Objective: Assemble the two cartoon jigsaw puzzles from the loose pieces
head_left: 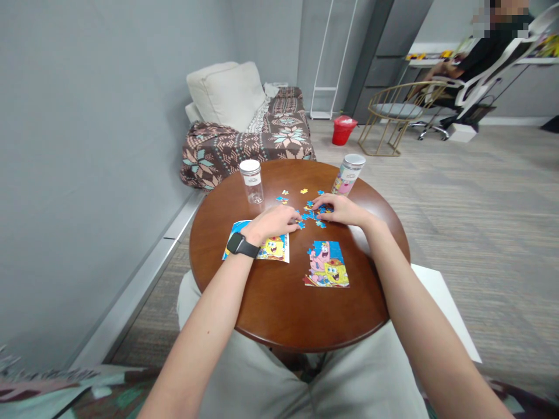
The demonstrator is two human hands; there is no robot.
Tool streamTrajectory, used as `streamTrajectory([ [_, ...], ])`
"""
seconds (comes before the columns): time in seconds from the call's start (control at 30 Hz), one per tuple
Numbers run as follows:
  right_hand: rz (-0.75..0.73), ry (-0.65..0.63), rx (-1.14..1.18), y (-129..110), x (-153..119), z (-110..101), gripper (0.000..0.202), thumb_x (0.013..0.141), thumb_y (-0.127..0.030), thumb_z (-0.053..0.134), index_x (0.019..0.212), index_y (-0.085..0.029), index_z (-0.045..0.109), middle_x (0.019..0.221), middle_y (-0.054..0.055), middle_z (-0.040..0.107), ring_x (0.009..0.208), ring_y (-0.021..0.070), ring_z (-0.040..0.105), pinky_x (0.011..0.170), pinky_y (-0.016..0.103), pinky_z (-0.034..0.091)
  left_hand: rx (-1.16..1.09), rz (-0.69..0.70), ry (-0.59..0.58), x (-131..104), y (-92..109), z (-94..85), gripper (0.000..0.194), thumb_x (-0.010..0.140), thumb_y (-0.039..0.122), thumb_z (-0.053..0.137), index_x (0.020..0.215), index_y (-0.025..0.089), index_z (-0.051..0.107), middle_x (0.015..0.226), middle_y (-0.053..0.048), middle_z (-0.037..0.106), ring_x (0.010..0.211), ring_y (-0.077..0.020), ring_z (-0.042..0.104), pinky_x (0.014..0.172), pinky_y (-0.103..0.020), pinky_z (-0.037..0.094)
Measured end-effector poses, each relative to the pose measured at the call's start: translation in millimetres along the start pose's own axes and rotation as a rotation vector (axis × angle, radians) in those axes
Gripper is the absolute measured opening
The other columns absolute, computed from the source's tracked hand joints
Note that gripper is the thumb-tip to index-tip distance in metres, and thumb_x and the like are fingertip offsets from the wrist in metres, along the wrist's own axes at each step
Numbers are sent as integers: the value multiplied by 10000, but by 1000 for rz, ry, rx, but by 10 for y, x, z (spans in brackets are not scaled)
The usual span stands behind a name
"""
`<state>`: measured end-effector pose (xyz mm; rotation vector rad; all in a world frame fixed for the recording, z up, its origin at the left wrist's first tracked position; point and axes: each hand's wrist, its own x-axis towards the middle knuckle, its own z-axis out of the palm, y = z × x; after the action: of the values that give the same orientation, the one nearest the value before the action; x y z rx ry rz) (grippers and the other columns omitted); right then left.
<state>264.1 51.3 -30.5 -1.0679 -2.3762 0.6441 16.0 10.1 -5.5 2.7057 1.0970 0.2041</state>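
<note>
Loose jigsaw puzzle pieces [311,215], mostly blue with some yellow and orange, lie in a small pile on the round wooden table. My left hand [277,221], with a black watch at the wrist, reaches over the printed reference picture [274,249] to the pile's left side. Its thumb and fingers are apart, the fingertips at the pieces. From the right, my right hand [338,208] rests over the pile with fingers bent and spread, touching pieces. Closer to me lies a partly joined puzzle [328,265] showing a pink and a yellow cartoon figure, its left edge uneven.
A clear jar [252,183] with a white lid stands at the table's far left; a printed canister [348,174] stands far right. Beyond the table [271,314] are a covered sofa [288,128], a red bin [343,130], a gold-framed chair [399,110] and a seated person.
</note>
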Motion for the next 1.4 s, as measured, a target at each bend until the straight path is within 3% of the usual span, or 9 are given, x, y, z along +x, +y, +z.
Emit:
streamTrajectory([
  [0.63,-30,-17,-14,0,-5,-1,243,714,-275,721,948,-209,724,1103,70,678,1091,233,608,1024,426,442,-16,-10,-19,0,8,-7,247,885,274,515,1018,216,715,963,-51,719,884,-180,647,792,-255,456],
  [1.07,37,58,-108,15,-11,32,371,683,-331,777,1032,-223,718,1260,115,556,1210,281,544,1091,466,383,28,-22,-3,-18,28,-18,244,923,273,497,1082,203,668,1031,-67,651,1011,-204,605,870,-289,444],
  [1.27,97,36,-111,59,-18,65,603,713,-399,754,1262,-193,612,1418,153,488,1337,317,440,1131,486,330,-3,-114,126,-50,15,-5,420,879,378,576,1220,134,564,1244,-111,546,1150,-226,536,986,-310,411],
  [1.4,118,-21,-97,67,-18,73,571,739,-419,729,1255,-195,630,1421,140,505,1329,321,456,1140,484,326,-10,-140,66,-33,-11,17,483,900,407,543,1273,100,530,1382,-144,505,1283,-249,469,1077,-327,356],
])
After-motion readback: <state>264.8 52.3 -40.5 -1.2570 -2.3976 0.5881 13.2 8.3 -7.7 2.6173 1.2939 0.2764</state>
